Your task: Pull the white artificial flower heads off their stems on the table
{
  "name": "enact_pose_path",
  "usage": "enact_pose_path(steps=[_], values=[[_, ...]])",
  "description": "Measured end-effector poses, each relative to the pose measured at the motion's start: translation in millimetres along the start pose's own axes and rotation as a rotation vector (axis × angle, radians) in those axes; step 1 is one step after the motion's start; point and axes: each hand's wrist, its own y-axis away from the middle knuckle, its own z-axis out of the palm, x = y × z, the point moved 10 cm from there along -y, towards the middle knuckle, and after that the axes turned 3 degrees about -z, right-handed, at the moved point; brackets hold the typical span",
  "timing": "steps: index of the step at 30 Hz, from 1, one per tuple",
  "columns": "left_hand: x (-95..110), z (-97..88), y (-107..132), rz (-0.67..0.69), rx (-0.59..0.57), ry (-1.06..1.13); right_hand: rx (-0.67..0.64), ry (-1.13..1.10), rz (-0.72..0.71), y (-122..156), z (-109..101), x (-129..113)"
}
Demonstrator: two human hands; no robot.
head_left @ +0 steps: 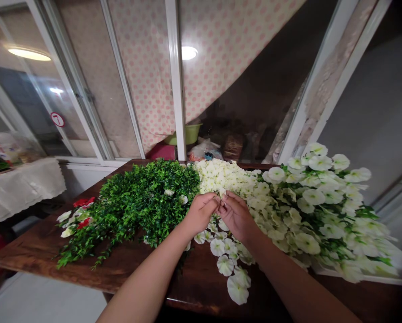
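Brown wooden table (32,246) is the biggest item and my reference. Green foliage heap (150,197) covers its left-centre, sprigs spilling toward the near edge. Large white-flower bunch (313,196) fills its right end, blooms fanned up and outward. Cream flower pile (224,172) sits at its back middle, between those two. My forearms come in over the table's near edge and converge at its middle, hands above the flowers: left hand (204,210) and right hand (237,214) nearly touching, fingers curled, thumbs facing in, both pinching at one spot. White flower strand (226,264) runs from under my hands toward the table's near edge, long axis slightly right, largest bloom lowest. Containers: green basin (192,133) is behind the glass past the table's back edge, contents hidden; clear plastic bag (205,147) next to it, contents unclear. Red flowers (84,211) at the table's left, by the foliage. Smallest: pale piece (222,192) between my fingertips, over the table's middle, poking up and away from me; too small to read its exact axis.
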Motion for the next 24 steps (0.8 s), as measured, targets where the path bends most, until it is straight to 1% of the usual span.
enact_pose_path(steps=[6,12,16,20,24], values=[[-2.6,-2.2,-1.4,-0.047,0.046,0.118,0.017,-0.043,-0.008,1.0,0.4,0.4],[-2.3,-2.7,-1.3,-0.037,0.042,0.099,0.026,-0.029,-0.032,2.3,2.0,-2.0],[-3.4,-3.5,-1.3,-0.054,0.051,0.110,0.020,0.007,-0.049,2.6,3.2,-4.3],[-4.2,-3.7,-1.4,-0.036,0.048,0.084,0.033,0.062,-0.059,1.7,1.0,-4.6],[-7.3,-5.0,-1.6,-0.017,0.050,0.062,0.041,0.068,-0.062,0.1,-1.7,-3.1]])
